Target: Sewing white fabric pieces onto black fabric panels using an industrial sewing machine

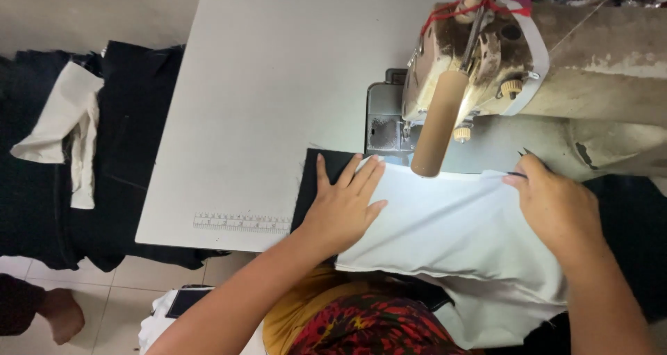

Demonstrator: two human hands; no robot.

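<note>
Head view: white fabric panel (458,223) lies over a dark fabric piece (316,181) at the near edge of the bench (264,84), its far edge just under the sewing machine head (472,56). Your left hand (344,205) rests flat, fingers spread, its grip apart across the white/dark boundary; keep that palm pressure even so both layers stay aligned. Your right hand (556,205) has its grip pinched on the panel's far right edge beside small scissors (522,162); hold that edge taut, fingertips clear of the needle area.

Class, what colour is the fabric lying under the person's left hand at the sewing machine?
White fabric, over a black piece; the head view shows it.
</note>
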